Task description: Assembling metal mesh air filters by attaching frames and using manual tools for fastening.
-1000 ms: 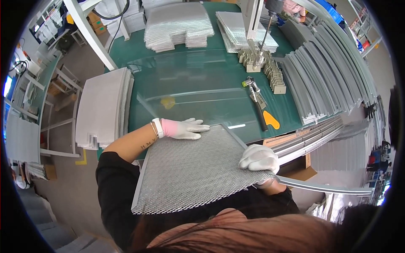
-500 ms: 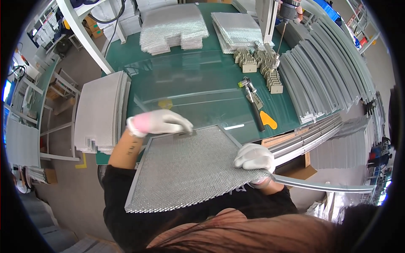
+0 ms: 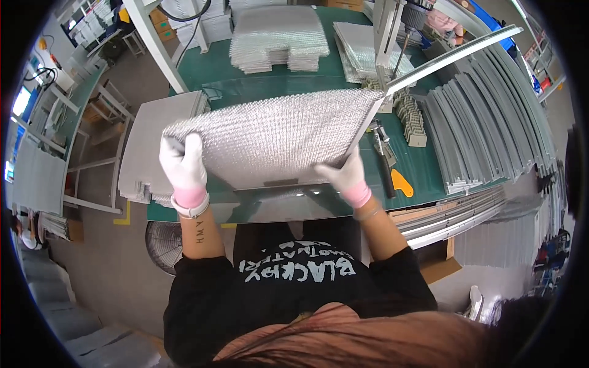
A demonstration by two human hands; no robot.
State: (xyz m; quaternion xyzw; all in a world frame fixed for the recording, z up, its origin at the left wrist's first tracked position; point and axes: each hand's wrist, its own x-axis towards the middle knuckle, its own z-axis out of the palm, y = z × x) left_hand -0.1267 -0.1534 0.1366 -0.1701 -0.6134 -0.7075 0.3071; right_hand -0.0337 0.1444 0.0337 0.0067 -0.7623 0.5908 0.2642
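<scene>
A rectangular silver mesh panel [image 3: 276, 138] is held up over the green worktable [image 3: 429, 165], tilted with its far edge raised. My left hand [image 3: 183, 164], in a white glove with a pink cuff, grips the panel's left corner. My right hand [image 3: 346, 178], gloved the same way, holds its lower right edge. A long metal frame strip [image 3: 451, 58] runs along the panel's right side and sticks out past it to the upper right.
Stacks of mesh panels [image 3: 279, 37] lie at the table's far side and another pile [image 3: 147, 144] sits at the left. Grey metal strips [image 3: 491, 129] fan out on the right. A tool with an orange handle [image 3: 392, 172] and small metal brackets [image 3: 414, 119] lie nearby. A fan [image 3: 162, 245] stands on the floor.
The mesh panel has been lifted from near my lap and swung up over the table. My left hand moved from the panel's top edge to its left corner; my right hand stays on it.
</scene>
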